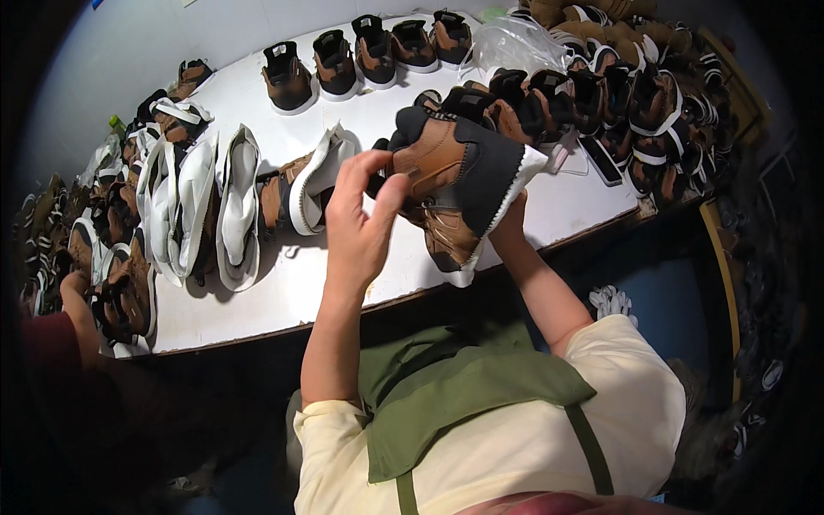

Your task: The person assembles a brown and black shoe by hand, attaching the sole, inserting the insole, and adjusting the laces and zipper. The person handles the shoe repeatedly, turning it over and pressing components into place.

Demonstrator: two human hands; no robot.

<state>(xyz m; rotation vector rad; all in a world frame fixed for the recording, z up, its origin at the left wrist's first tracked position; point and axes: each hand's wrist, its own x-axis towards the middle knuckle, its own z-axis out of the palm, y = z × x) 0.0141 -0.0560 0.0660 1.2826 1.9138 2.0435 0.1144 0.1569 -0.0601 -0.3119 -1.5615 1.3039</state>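
Head view: shoe (438,163) against left fingers (375,161), hiding right fingers; can't tell either's grip.

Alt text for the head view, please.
A person in a green apron holds a brown-and-black shoe upper above a white table, left hand beside it, right hand partly behind. Five similar uppers line the back; more crowd both sides.

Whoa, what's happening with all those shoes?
A person in a green apron holds up a brown-and-black shoe upper over the white table. Their right hand grips it, mostly hidden behind; their left hand is at its other side. Five similar shoes stand in a row at the back, and more are piled at both ends.
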